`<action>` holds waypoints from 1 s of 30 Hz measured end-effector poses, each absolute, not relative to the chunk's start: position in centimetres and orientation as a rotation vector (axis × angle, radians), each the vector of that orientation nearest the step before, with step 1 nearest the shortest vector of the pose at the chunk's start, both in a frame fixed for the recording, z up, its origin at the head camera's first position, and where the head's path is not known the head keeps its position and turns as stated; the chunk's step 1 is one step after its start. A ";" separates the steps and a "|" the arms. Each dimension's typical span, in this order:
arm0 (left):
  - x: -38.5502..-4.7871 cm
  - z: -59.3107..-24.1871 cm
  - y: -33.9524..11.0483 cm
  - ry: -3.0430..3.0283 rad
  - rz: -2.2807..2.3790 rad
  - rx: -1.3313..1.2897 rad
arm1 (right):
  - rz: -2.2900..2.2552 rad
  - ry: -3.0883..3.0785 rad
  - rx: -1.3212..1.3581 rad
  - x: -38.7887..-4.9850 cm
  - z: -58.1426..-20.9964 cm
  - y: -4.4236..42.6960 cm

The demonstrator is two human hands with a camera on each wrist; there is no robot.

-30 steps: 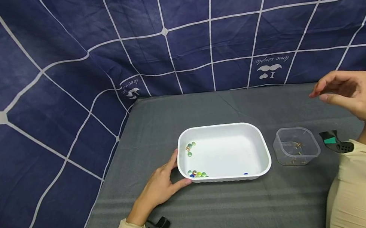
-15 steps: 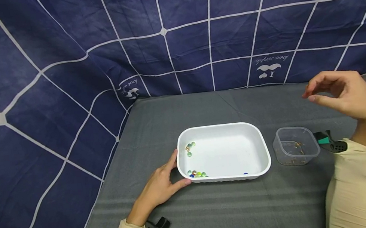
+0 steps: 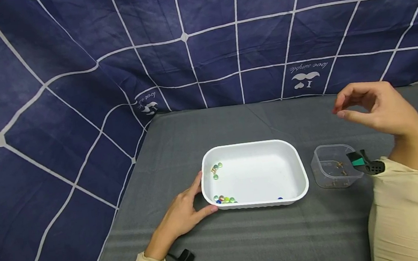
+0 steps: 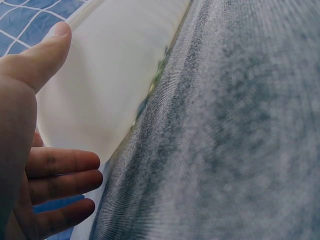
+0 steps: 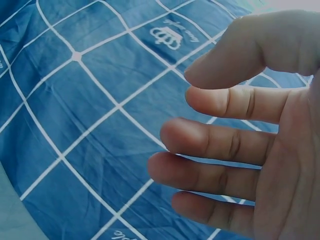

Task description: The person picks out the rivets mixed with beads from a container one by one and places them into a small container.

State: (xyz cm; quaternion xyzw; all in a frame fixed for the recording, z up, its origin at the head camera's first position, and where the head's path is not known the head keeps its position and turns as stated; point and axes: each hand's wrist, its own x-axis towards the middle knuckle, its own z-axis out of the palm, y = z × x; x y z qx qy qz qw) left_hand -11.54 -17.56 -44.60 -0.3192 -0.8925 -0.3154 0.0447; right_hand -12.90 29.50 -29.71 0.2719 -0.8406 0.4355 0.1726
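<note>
My left hand [image 3: 181,213] rests at the near left corner of a white tray [image 3: 260,176], thumb along the front rim and fingers at its left side. In the left wrist view, the thumb and fingers are fairly straight beside the tray wall [image 4: 110,70]. Several glass marbles [image 3: 226,199] lie in the tray's left part, and a blue marble [image 3: 280,198] sits near the front edge. A small gold piece [image 3: 213,170] lies among the far-left marbles. My right hand [image 3: 388,108] hovers above and right of a clear plastic box [image 3: 324,173], fingers loosely bent, nothing visible between them.
Small gold pieces [image 3: 340,165] lie inside the clear box, too small to identify. Grey cloth [image 3: 268,240] covers the table. A dark blue curtain with white grid lines [image 3: 215,52] hangs along the back and left.
My right hand has drifted left, its wrist strap now partly in front of the clear box's right side. The left hand, tray and marbles stay where they were.
</note>
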 end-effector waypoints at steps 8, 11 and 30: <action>-11.7 -44.7 -17.5 -2.725 -0.972 -0.990 | 1.229 -2.417 0.812 -13.6 -29.8 27.8; -11.7 -44.7 -17.6 -2.719 -0.968 -1.008 | 1.197 -2.439 0.835 -13.9 -29.8 27.1; -11.6 -44.7 -17.7 -2.740 -0.969 -0.990 | 1.073 -2.594 0.889 -15.6 -30.0 22.8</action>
